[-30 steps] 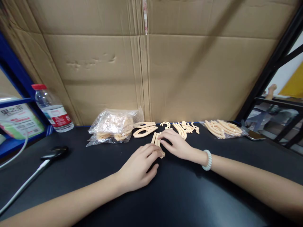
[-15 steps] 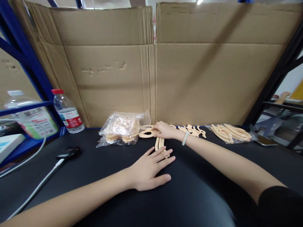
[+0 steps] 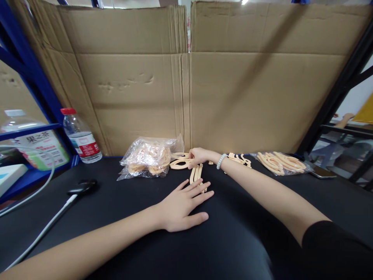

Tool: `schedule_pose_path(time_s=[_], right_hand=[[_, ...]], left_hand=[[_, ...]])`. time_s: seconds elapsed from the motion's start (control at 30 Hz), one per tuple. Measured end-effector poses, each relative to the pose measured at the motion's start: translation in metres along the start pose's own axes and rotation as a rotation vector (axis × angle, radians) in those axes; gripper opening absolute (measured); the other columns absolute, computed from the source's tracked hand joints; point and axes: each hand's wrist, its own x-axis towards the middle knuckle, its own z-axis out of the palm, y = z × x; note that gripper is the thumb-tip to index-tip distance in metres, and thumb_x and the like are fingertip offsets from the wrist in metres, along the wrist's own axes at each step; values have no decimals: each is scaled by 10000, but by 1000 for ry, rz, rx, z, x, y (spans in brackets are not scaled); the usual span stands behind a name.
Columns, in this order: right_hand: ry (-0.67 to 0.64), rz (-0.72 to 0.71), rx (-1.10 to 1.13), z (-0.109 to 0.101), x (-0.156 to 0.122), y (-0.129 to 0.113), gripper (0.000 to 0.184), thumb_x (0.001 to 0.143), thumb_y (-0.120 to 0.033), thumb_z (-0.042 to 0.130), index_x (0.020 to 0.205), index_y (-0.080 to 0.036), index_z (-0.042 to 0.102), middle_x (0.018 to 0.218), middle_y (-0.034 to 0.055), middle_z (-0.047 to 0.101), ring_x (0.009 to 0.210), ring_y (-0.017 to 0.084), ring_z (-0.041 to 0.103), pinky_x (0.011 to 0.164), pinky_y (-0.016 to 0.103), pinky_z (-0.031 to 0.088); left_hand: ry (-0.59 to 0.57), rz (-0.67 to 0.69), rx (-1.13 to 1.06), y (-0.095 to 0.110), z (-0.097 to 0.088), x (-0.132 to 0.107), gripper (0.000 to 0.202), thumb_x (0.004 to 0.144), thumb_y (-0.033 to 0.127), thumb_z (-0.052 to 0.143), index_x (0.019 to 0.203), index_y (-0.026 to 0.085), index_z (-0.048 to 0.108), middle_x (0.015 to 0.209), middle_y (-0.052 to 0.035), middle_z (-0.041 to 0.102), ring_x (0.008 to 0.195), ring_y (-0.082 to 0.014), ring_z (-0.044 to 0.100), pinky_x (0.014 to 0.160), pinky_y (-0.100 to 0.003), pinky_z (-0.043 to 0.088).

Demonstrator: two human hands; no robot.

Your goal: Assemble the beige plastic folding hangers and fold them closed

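My left hand (image 3: 185,206) lies flat on the black table with its fingers spread. Its fingertips rest over the lower ends of several pale, slightly curved strips (image 3: 196,174) laid side by side. Beyond them is my right hand (image 3: 200,156), a beaded bracelet at its wrist. Its fingers are bent down and close together at the upper ends of the strips, beside a pale oval ring piece (image 3: 178,165). The fingertips are partly hidden, so what they pinch cannot be made out. Small curved pale pieces (image 3: 243,160) lie right of this hand, partly behind the forearm.
A clear plastic bag of pale pieces (image 3: 147,155) lies left of the hands. Another bagged set (image 3: 281,162) is at the right, near a phone (image 3: 323,172). At the left are a water bottle (image 3: 84,142) and a black device with a white cable (image 3: 82,187). Cardboard (image 3: 131,85) stands behind.
My right hand and forearm have shifted slightly left, and its fingers are more bent down now. My left hand stays flat over the strips. The whole view has shifted a little.
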Motion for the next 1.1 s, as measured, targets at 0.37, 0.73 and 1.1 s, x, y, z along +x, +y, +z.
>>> schedule_pose_path(time_s=[0.37,0.73,1.1], right_hand=[[348,-17,603,0,-22,11,166,758,-160,662,858,-177,531,727,-13,597,601,101,549,559,225,457],[471,57,968,7,-161,23,317,798,-414,673,955,-190,513,707,-18,570,507,74,528,377,162,338],[370,-36,1091,50,-201,-9,339,842,-337,656,1105,-204,488,826,-14,555,577,82,595,516,217,518]], left_hand=[[-52,-7,-24,-5,-5,3,592,953,503,403,1496,305,277,1591,-84,201,1460,-340,158,1137,-627,139],[531,-33,-149,-20,-5,7,302,942,204,370,1005,164,662,1141,-121,665,1155,-246,558,1021,-417,414],[320,-332,-688,37,9,20,174,856,303,584,951,176,656,669,33,576,565,-107,453,524,-217,352]])
